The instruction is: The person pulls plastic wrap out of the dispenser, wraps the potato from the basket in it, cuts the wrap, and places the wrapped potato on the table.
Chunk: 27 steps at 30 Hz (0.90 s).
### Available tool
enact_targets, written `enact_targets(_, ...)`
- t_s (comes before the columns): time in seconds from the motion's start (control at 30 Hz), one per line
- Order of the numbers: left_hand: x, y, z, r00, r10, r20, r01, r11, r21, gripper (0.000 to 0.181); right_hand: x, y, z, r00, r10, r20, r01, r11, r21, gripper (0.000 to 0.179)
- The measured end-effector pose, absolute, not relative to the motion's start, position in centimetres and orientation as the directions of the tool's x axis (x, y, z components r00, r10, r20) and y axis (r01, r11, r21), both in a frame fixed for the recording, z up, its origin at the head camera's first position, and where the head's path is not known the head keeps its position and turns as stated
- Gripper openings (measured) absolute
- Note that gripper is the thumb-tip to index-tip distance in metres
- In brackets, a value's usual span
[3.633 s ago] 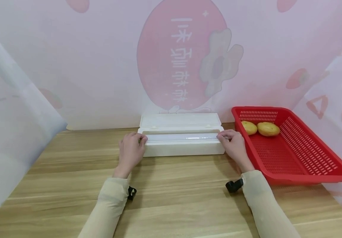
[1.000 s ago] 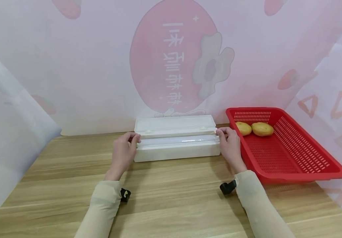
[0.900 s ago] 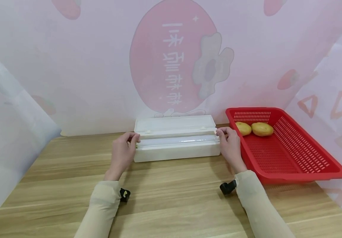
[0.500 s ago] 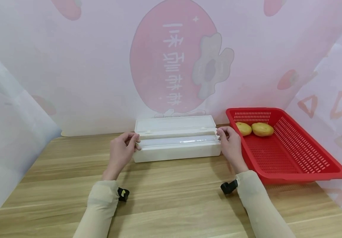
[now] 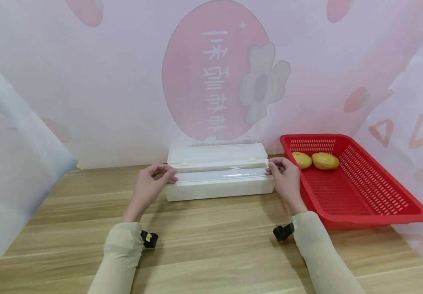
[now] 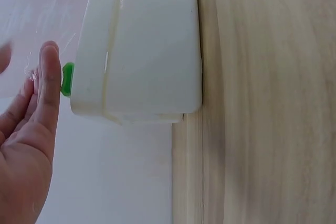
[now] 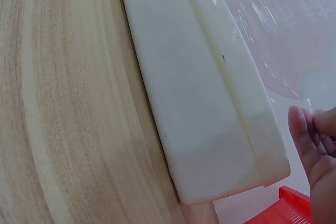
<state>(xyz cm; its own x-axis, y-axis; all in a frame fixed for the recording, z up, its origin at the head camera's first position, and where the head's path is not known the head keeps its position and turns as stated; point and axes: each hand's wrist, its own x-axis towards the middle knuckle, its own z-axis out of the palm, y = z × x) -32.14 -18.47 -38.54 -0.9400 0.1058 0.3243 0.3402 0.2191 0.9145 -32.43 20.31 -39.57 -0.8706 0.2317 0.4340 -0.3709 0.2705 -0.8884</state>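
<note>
A white cling film dispenser (image 5: pixel 219 189) lies lengthwise on the wooden table, its lid (image 5: pixel 217 153) tipped back. The film roll (image 5: pixel 211 175) shows inside. Clear cling film (image 7: pixel 254 30) is drawn up from it, with small wrinkles in the right wrist view. At the dispenser's left end, my left hand (image 5: pixel 152 179) pinches one side of the film between thumb and fingers. My right hand (image 5: pixel 286 179) pinches the other side at the right end. A green tab (image 6: pixel 67 79) sticks out of the dispenser beside the left fingers.
A red plastic basket (image 5: pixel 377 220) stands to the right, close to my right hand. Two yellow potatoes, one at the back (image 5: pixel 325 161) and another beside it (image 5: pixel 301 160), lie in it. A printed pink-and-white sheet (image 5: pixel 123 102) rises behind the table.
The film's edge has come up off the roll, held between both hands. My left wrist has swung left, its fingers turning toward the box. The camera view has shifted slightly.
</note>
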Motion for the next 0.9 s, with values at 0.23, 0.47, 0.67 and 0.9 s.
enact_targets(0.23, -32.1, -18.7, -38.5, -0.944, 0.105, 0.314, 0.331, 0.275, 0.903, 0.042, -32.5, 20.3, -39.6, -0.880, 0.235, 0.413, -0.369, 0.208, -0.906, 0.025)
enact_targets(0.47, -32.4, -18.6, -38.8, -0.926, 0.121, 0.357, 0.376, 0.206, 0.904, 0.026, -32.4, 20.4, -39.4, -0.883, 0.203, 0.423, -0.399, 0.149, -0.905, 0.030)
enact_targets(0.67, -32.4, -18.6, -38.7, -0.920, 0.131, 0.370, 0.390, 0.193, 0.900, 0.024, -32.5, 20.5, -39.6, -0.868, 0.221, 0.445, -0.389, 0.253, -0.885, 0.034)
enact_targets(0.9, -31.5, -18.1, -37.5, -0.917, 0.141, 0.372, 0.394, 0.189, 0.899, 0.022, -32.6, 20.6, -39.6, -0.867, 0.211, 0.451, -0.354, 0.376, -0.857, 0.026)
